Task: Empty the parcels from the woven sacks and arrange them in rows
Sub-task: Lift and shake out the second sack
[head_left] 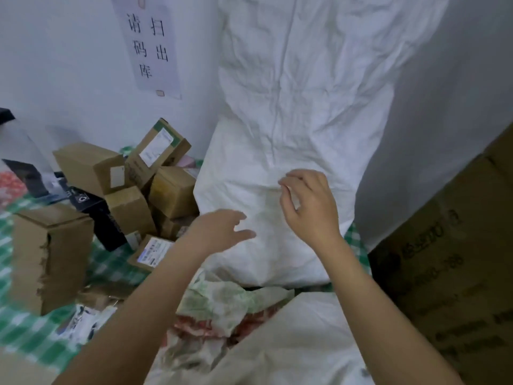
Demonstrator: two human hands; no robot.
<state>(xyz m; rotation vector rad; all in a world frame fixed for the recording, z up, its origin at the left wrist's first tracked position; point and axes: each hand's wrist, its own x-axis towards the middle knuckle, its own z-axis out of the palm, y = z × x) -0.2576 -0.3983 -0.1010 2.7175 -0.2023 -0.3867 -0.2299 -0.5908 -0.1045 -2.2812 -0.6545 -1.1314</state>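
A tall white woven sack [299, 112] leans against the wall in the middle of the head view, its lower part bulging. My right hand [308, 207] is against its front with fingers curled, and whether it pinches the fabric cannot be told. My left hand [222, 232] reaches toward the sack's lower left side with fingers spread, holding nothing. A second white sack [294, 343] lies open below my arms, with crumpled soft packets [222, 307] at its mouth. A heap of cardboard parcels [144, 187] is piled to the left.
A green checked cloth [33, 332] covers the floor. A torn brown box [52, 254] stands at the left, a black box [97, 215] behind it. A big printed carton [455, 276] blocks the right side. A paper notice [150, 43] hangs on the wall.
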